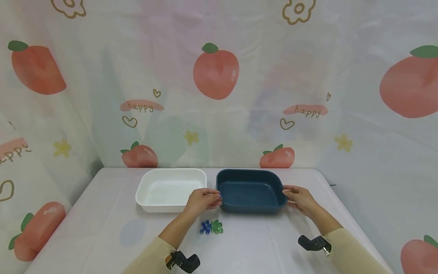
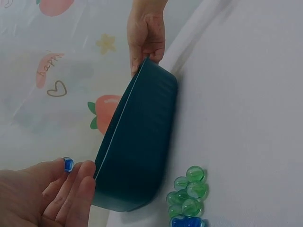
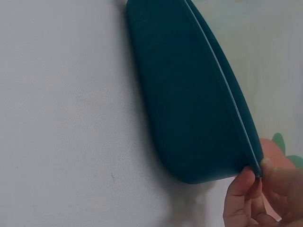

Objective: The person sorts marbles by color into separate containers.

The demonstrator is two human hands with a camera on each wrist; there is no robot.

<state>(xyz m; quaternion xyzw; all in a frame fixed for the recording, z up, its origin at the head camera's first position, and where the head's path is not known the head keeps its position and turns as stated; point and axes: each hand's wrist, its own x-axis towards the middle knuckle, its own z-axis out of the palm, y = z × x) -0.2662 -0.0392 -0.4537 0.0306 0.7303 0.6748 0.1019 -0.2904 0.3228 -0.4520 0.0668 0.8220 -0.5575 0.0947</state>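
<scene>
A dark blue rectangular basin (image 1: 251,209) stands on the table, its inside visible in the head view. At its right end my right hand (image 1: 302,199) pinches the rim between thumb and fingers, plain in the right wrist view. My left hand (image 1: 204,200) is at the basin's left end and holds a blue marble (image 2: 68,164) between thumb and index finger. The other left fingers reach toward the basin's wall. In front of the basin lie a cluster of blue marbles (image 1: 205,227) and, touching it, a cluster of green marbles (image 1: 216,227).
A white rectangular basin (image 1: 161,209) stands to the left of the dark blue one, partly behind my left hand. A white cloth covers the table (image 1: 260,243). Behind it hangs a curtain (image 1: 232,129) printed with peaches.
</scene>
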